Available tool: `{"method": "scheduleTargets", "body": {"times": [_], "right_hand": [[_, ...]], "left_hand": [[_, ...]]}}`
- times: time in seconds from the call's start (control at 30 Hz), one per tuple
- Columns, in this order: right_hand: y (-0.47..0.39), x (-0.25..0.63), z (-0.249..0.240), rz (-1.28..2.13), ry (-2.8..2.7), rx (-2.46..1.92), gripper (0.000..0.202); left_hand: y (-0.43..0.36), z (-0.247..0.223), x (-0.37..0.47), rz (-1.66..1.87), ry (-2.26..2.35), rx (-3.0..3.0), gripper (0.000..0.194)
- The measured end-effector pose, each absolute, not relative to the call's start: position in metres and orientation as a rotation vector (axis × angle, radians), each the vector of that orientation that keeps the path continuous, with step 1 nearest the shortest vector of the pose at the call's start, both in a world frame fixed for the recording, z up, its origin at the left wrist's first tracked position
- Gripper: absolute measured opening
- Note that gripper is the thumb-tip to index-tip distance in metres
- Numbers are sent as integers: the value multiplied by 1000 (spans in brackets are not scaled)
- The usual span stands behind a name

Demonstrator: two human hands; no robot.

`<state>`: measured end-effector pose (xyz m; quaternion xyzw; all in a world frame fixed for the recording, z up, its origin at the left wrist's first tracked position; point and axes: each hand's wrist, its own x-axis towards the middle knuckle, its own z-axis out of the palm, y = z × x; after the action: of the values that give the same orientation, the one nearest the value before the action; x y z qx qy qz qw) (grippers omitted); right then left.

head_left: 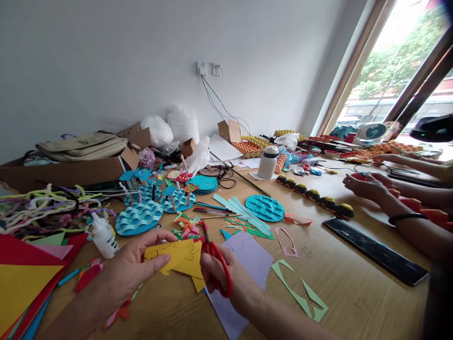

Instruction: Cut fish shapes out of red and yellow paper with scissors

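Note:
My left hand [141, 257] pinches a piece of yellow paper [184, 255] between thumb and fingers, and pencil outlines show on it. In my right hand [221, 269] is a pair of scissors [223, 270] with red handles, its blades pointing up and away at the paper's right edge. Whether the blades are touching the paper I cannot tell. Under my right hand lies a purple sheet [253, 257] with a drawn outline. Small cut fish shapes and coloured scraps [186, 226] lie just beyond my left hand.
A white glue bottle [104, 236] stands at left, near coloured sheets [28, 283] and pipe cleaners [53, 210]. Blue wavy discs [139, 218] and a white tumbler [268, 163] are farther back. A black glossy slab [375, 250] lies at right, near another person's hands [368, 186].

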<state>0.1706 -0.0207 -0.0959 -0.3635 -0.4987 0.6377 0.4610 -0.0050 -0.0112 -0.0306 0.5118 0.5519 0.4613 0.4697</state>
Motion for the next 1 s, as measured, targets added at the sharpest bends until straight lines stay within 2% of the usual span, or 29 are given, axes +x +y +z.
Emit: {"method": "scheduleTargets", "body": {"times": [0.1, 0.2, 0.3, 0.4, 0.5, 0.77, 1.0], "right_hand": [[-18, 175, -89, 1480, -1164, -832, 36], [-18, 176, -87, 1535, -1143, -797, 35], [-19, 173, -86, 1561, -1096, -808, 34], [-20, 171, -83, 1483, -1016, -872, 32], [-22, 170, -81, 1377, -910, -874, 33], [-27, 164, -83, 1260, -1054, -906, 30], [-14, 152, -59, 1325, -1188, -923, 25]], "left_hand": [[-11, -35, -4, 947, 1256, 1437, 21], [-8, -39, -4, 885, 1244, 1519, 29], [-9, -40, 0, 928, 1193, 1438, 31], [-14, -38, 10, 1123, 1151, 1215, 37], [-21, -39, 24, 1238, 1132, 1068, 31], [-20, -61, 36, 1079, 1173, 1089, 21], [-15, -46, 22, 1241, 1190, 1092, 14]]}}
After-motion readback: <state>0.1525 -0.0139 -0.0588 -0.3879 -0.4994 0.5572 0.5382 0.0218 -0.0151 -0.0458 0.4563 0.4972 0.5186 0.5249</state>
